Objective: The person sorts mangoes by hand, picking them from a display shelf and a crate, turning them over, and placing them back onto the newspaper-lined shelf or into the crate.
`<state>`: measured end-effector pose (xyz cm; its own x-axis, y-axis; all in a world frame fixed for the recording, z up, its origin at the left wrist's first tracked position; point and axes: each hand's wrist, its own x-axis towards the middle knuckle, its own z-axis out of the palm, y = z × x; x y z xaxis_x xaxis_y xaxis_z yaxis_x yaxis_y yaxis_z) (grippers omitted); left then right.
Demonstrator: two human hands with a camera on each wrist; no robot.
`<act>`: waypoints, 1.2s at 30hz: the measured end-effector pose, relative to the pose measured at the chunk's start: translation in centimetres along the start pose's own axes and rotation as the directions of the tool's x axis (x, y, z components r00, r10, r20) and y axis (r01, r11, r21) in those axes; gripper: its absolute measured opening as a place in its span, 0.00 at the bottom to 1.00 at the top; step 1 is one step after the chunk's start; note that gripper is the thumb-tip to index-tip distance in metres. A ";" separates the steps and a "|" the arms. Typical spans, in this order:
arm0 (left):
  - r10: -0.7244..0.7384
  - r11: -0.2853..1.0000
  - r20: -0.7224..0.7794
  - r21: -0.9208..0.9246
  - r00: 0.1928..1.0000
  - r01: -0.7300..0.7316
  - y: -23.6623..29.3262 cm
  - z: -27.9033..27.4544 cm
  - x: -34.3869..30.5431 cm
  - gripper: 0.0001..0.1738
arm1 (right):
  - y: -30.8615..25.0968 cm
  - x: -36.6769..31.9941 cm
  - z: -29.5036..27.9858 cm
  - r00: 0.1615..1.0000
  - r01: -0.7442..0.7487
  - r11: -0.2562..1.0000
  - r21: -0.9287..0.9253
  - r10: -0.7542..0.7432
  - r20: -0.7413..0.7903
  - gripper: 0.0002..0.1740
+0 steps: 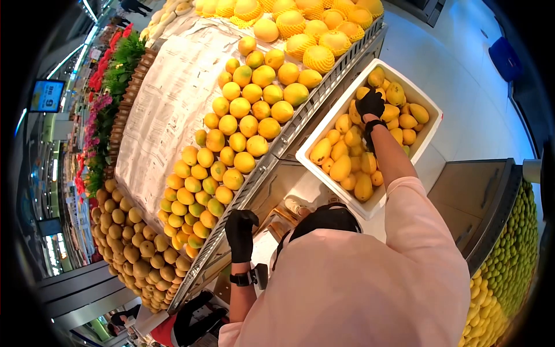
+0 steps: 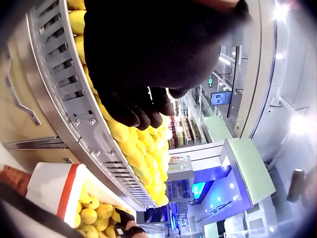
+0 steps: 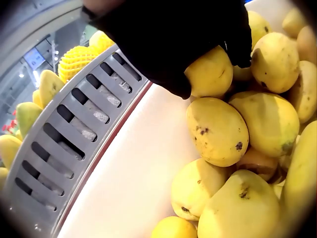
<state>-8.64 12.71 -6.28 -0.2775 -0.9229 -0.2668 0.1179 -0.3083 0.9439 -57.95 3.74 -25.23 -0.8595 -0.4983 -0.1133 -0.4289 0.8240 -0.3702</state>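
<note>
My right hand (image 1: 370, 105), in a black glove, reaches into a white foam box (image 1: 324, 181) of yellow mangoes (image 1: 341, 168). In the right wrist view its thumb and fingers grip one mango (image 3: 212, 74) at the top of the heap, covering part of it. Dark spots mark the mango (image 3: 218, 131) just below. My left hand (image 1: 240, 234), also gloved in black, hangs beside the display rail with its fingers loosely curled. Nothing shows in it in the left wrist view, where the fingers (image 2: 133, 111) overlap the displayed mangoes (image 2: 143, 158).
A slotted metal rail (image 1: 272, 156) edges the sloping stand, between rows of mangoes (image 1: 240, 108) and the box. Net-wrapped fruit (image 1: 319, 59) lies at its far end, brown round fruit (image 1: 139, 251) at the near end. Another stand (image 1: 491, 202) with green and yellow fruit is at right.
</note>
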 end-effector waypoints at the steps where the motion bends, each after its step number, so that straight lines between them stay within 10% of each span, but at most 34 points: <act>1: -0.010 1.000 0.012 0.018 1.000 0.010 -0.1 0.0 0.0 0.15 | 0.0 0.1 0.1 1.000 -0.007 1.000 0.004 0.007 0.000 0.31; 6: -0.026 0.999 0.042 0.049 0.999 0.024 -0.1 0.9 0.5 0.15 | 1.5 0.1 -0.2 0.999 0.003 0.992 0.127 0.002 -0.037 0.30; 9: -0.032 1.000 0.109 0.003 0.994 0.031 -0.3 0.5 1.3 0.15 | 5.1 0.9 1.7 0.996 0.049 0.850 0.524 -0.080 0.037 0.34; 10: -0.026 1.000 0.120 0.001 0.992 0.027 -0.3 0.6 1.5 0.15 | 5.4 0.1 0.6 0.989 0.078 0.757 0.649 -0.139 0.044 0.35; 11: -0.022 1.000 0.131 -0.001 0.991 0.023 -0.4 0.8 1.8 0.15 | 6.0 -0.7 -0.7 0.932 -0.289 0.591 0.753 -0.004 0.362 0.35; 12: -0.021 1.000 0.146 0.007 0.989 0.020 -0.5 0.9 2.1 0.15 | 5.9 -2.8 -1.8 0.938 -0.330 0.352 0.876 0.018 0.346 0.31; 14: -0.019 1.000 0.173 0.026 0.985 0.015 -0.6 1.1 2.7 0.15 | 7.4 -5.0 -3.4 0.853 -0.484 0.051 0.874 -0.196 0.484 0.27; 16: -0.038 0.999 0.188 0.021 0.981 0.035 -0.5 1.9 3.2 0.15 | 8.7 -7.3 -3.1 0.846 -0.435 -0.081 0.897 -0.377 0.376 0.24; 17: -0.047 0.999 0.195 0.019 0.980 0.044 -0.4 2.3 3.5 0.15 | 7.8 -10.2 -5.4 0.857 0.273 0.375 0.886 -0.513 -0.047 0.24; 18: -0.044 0.998 0.198 0.057 0.979 0.033 -0.3 2.8 3.9 0.15 | 7.6 -10.6 -5.3 0.829 0.329 0.431 0.840 -0.557 -0.038 0.23; 21: -0.051 0.992 0.224 0.123 0.973 0.023 0.5 4.3 4.6 0.15 | 7.2 -12.3 -6.9 0.749 -0.535 -0.144 0.833 -0.537 0.388 0.25; 25: -0.077 0.993 0.300 0.105 0.951 0.047 1.2 5.9 5.4 0.15 | 5.6 -14.3 -9.4 0.662 -0.717 -0.334 0.612 -0.601 0.448 0.27; 33: -0.069 0.990 0.303 0.142 0.950 0.027 1.7 7.6 7.5 0.13 | -0.1 -17.4 -15.6 0.706 -0.554 -0.250 0.794 -0.646 0.290 0.26; 36: -0.027 0.996 0.306 0.084 0.952 0.001 2.9 10.1 7.9 0.15 | -2.8 -18.8 -17.3 0.858 -0.065 0.291 0.954 -0.472 0.203 0.34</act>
<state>-20.10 6.88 -3.66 -0.5590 -0.7995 -0.2199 0.0369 -0.2890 0.9566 -45.39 15.47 -6.06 -0.4786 -0.8712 -0.1092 0.1962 0.0151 -0.9804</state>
